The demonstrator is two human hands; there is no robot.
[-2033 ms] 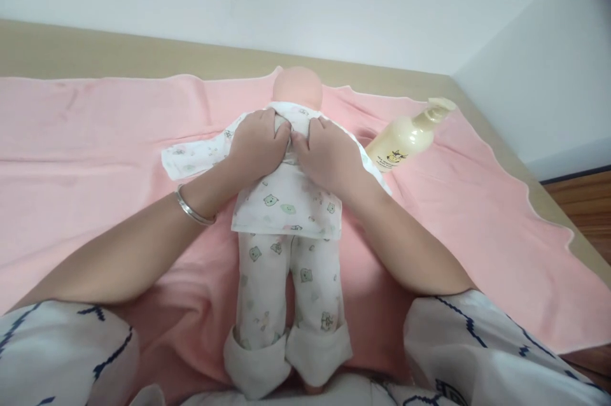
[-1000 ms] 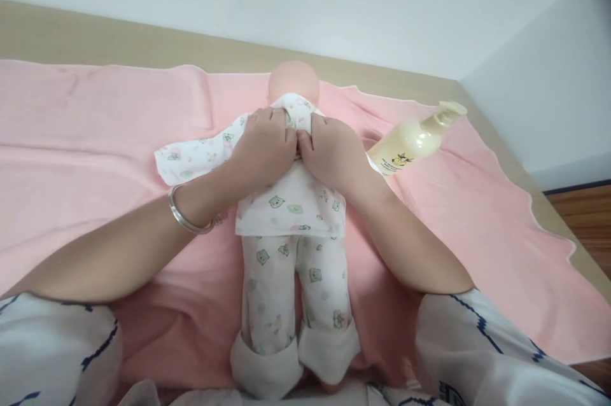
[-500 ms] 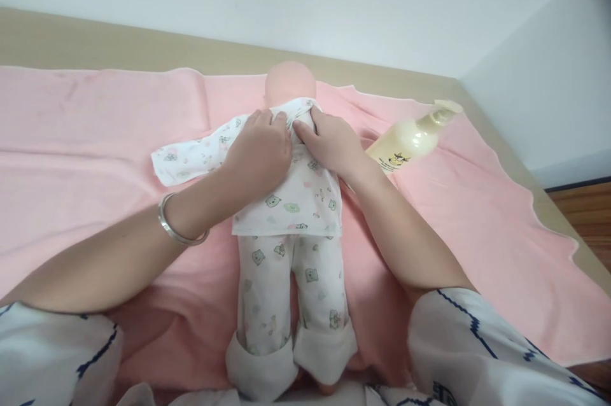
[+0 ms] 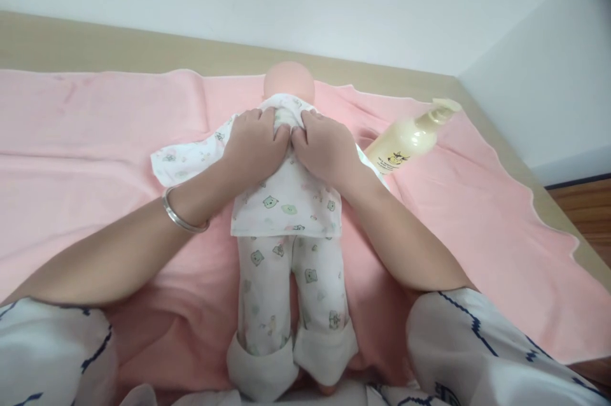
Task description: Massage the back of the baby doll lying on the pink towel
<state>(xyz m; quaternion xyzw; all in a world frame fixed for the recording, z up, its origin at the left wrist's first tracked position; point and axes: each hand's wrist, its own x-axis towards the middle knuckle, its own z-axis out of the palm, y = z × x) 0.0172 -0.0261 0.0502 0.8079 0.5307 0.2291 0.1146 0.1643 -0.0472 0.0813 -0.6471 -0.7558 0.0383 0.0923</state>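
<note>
A baby doll lies stretched out with its bald head (image 4: 289, 78) away from me, dressed in a white printed shirt (image 4: 291, 205) and matching trousers (image 4: 267, 285) with turned-up cuffs. No face shows. My left hand (image 4: 258, 142) and my right hand (image 4: 327, 145) meet over the upper part of the shirt, thumbs almost touching. Both sets of fingers are curled on the cloth below the collar, which bunches between them. The left sleeve (image 4: 186, 154) spreads out flat on the blanket; my right wrist partly covers the other sleeve.
A pink blanket (image 4: 95, 119) lies under the doll over a wooden tabletop (image 4: 143, 43). To the right, a yellowish pump bottle (image 4: 405, 142) rests on its side, close to my right forearm. White walls (image 4: 334, 5) stand behind and at the right.
My thumbs have come closer together on the shirt, and the cloth near the collar is rearranged. Part of the right sleeve now shows beside my right wrist.
</note>
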